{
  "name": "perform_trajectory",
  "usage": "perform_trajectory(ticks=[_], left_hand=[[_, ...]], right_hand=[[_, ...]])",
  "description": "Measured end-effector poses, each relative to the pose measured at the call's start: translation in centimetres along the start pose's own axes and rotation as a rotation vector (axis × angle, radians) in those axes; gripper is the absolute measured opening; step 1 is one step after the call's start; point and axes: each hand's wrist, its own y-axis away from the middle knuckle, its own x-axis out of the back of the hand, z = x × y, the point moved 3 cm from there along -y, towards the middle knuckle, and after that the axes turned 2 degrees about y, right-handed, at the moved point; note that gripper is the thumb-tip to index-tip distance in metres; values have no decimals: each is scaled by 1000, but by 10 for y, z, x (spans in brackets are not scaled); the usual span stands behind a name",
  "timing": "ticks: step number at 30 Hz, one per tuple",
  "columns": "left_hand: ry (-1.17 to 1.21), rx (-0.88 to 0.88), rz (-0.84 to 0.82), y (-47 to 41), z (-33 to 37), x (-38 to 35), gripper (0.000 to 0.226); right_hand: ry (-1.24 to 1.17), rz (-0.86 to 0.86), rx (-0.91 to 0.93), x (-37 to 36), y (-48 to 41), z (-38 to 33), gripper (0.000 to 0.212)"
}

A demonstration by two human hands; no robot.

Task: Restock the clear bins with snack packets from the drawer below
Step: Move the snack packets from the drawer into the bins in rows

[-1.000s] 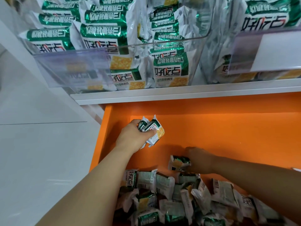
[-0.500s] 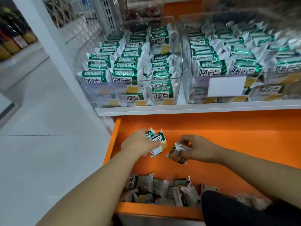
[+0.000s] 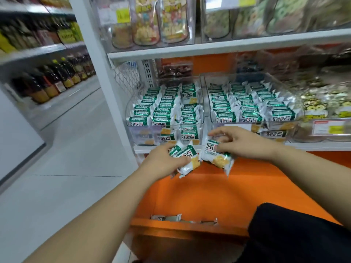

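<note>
My left hand (image 3: 162,162) grips two green-and-white snack packets (image 3: 187,158) just below the shelf edge. Beside it, my right hand (image 3: 241,142) pinches one more snack packet (image 3: 216,158) by its top. Both hands hover above the open orange drawer (image 3: 199,196), in front of the clear bins. The left clear bin (image 3: 144,133) and the right clear bin (image 3: 237,126) hold rows of the same packets. A few loose packets (image 3: 166,217) show at the drawer's front edge.
A white shelf (image 3: 228,48) above carries bins of other snacks. Another bin with yellow packets (image 3: 319,111) stands to the right. Bottles (image 3: 49,82) line shelves across the white-tiled aisle at left. A dark trouser leg (image 3: 294,234) covers the drawer's right front.
Both hands have risen from the drawer floor up to the shelf edge. The right hand lifted a packet from the pile. The view tilted upward and back.
</note>
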Motion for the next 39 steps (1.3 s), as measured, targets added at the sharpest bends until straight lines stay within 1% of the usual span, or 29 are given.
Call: perform_trajectory(ticks=[2, 4, 7, 9, 11, 13, 15, 18, 20, 21, 23, 25, 27, 29, 33, 36, 39], left_hand=[[121, -8, 0, 14, 7, 3, 71], [231, -15, 12, 23, 11, 6, 66], [340, -23, 63, 32, 12, 8, 55], [402, -41, 108, 37, 8, 7, 48], [449, -58, 157, 40, 3, 6, 46], [498, -49, 174, 39, -2, 4, 45], [539, -15, 154, 36, -4, 0, 43], [600, 24, 97, 32, -5, -3, 37], [627, 39, 44, 30, -5, -5, 36], [624, 37, 26, 29, -6, -6, 35], [596, 18, 3, 27, -5, -6, 32], [561, -8, -12, 26, -4, -6, 31], [527, -44, -23, 26, -3, -5, 35], [523, -85, -50, 26, -2, -5, 40], [647, -106, -87, 26, 0, -5, 47], [758, -106, -64, 27, 3, -7, 46], [874, -113, 17, 28, 5, -11, 43]], right_hand=[[1, 73, 33, 7, 3, -19, 43], [-40, 205, 43, 7, 7, -32, 46], [-298, 420, 27, -5, 16, -33, 47], [-409, 498, 4, -19, 22, -29, 37], [-410, 457, 2, -30, 27, -27, 21], [-382, 405, 34, -29, 30, -27, 15], [-292, 376, 69, -22, 34, -31, 18], [-120, 296, 59, -17, 39, -34, 33], [-98, 239, 32, -17, 39, -35, 38], [-127, 202, 27, -17, 38, -35, 41], [-262, 129, 23, -17, 34, -32, 52], [-371, 108, 40, -13, 31, -29, 58], [-407, 109, 59, -10, 28, -23, 53], [-384, 94, 77, -11, 26, -20, 42], [-363, 70, 73, -17, 26, -16, 25], [-477, 15, 16, -23, 25, -14, 21], [-638, -66, -47, -35, 23, -13, 25]])
